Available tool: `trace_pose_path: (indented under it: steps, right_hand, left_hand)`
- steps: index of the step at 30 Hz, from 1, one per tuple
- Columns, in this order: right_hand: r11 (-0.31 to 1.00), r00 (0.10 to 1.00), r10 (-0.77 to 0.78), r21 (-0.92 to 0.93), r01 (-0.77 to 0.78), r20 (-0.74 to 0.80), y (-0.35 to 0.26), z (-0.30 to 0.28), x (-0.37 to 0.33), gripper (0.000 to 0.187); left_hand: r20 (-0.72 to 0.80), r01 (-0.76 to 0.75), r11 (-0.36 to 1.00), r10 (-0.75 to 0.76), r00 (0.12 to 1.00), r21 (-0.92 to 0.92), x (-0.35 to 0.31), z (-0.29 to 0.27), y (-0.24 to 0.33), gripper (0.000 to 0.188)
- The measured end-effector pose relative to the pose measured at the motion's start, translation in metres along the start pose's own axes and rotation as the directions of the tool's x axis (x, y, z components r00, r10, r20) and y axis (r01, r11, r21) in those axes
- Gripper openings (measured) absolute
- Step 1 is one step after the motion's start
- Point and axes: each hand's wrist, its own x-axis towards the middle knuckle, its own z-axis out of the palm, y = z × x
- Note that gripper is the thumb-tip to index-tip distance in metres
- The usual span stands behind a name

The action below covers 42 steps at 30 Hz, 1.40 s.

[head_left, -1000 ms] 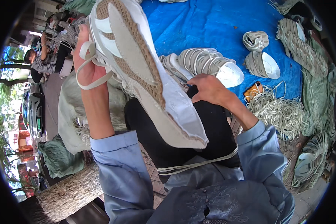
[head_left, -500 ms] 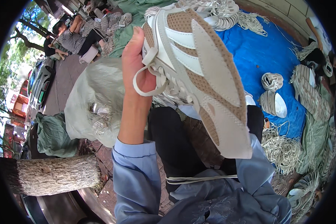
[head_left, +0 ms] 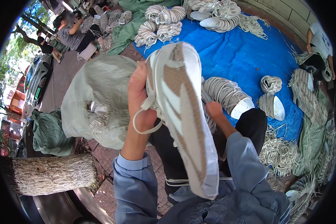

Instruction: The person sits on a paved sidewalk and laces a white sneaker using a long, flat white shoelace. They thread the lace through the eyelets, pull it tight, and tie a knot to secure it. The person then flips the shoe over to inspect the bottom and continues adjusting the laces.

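A sneaker upper point(head_left: 188, 97) in beige, white and brown mesh stands upright before me, its white lining edge facing right. My left hand point(head_left: 138, 93) is closed on its laced side, thumb up, with some fingers hidden by the upper. A loop of beige lace point(head_left: 140, 128) hangs over that wrist. Behind the upper's right edge, my right hand point(head_left: 215, 111) is closed and partly covered; whatever it grips cannot be seen. Close by it lies a stack of nested uppers point(head_left: 223, 91) on the blue tarp point(head_left: 227, 52). Pale cord point(head_left: 175, 182) crosses my lap.
Bundled uppers point(head_left: 164, 15) sit at the tarp's far edge. A tangle of cords point(head_left: 278, 153) and more uppers point(head_left: 308, 95) lie right. A translucent sack point(head_left: 97, 78) and a tree trunk point(head_left: 56, 173) are at left. Other people point(head_left: 72, 35) sit far left; another person point(head_left: 321, 43) is far right.
The upper has come lower and turned, so its lining edge now shows. My right hand, hidden before, has come into view behind it. More of the tarp and bundles shows.
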Motion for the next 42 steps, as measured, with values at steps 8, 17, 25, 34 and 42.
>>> trace_pose_path:
  steps: [8,17,25,34,42]
  right_hand:
    - [0.898,0.573,0.400,0.431,-0.089,-0.715,0.141,-0.202,0.002,0.022]
    - [0.608,0.505,0.599,0.763,0.220,-0.622,0.102,-0.153,-0.080,0.033]
    - [0.870,0.535,0.032,0.287,0.401,-0.844,0.077,-0.120,-0.123,0.013]
    - [0.914,0.665,-0.031,0.249,0.322,-0.746,0.105,-0.080,-0.120,0.013]
    - [0.857,0.649,-0.137,0.239,0.456,-0.749,0.078,-0.063,-0.153,0.014]
  left_hand:
    - [0.153,0.046,0.894,-0.127,0.980,0.445,0.005,-0.047,-0.074,0.018]
    - [0.318,0.705,0.707,-0.682,0.658,0.056,-0.010,0.002,-0.162,0.063]
    - [-0.004,0.492,0.774,-0.538,0.843,-0.399,-0.047,-0.016,-0.175,0.042]
    - [-0.118,0.539,0.823,-0.562,0.819,-0.179,-0.031,-0.029,-0.205,0.040]
    - [-0.354,0.490,0.258,-0.431,0.830,0.833,-0.073,-0.002,-0.172,0.050]
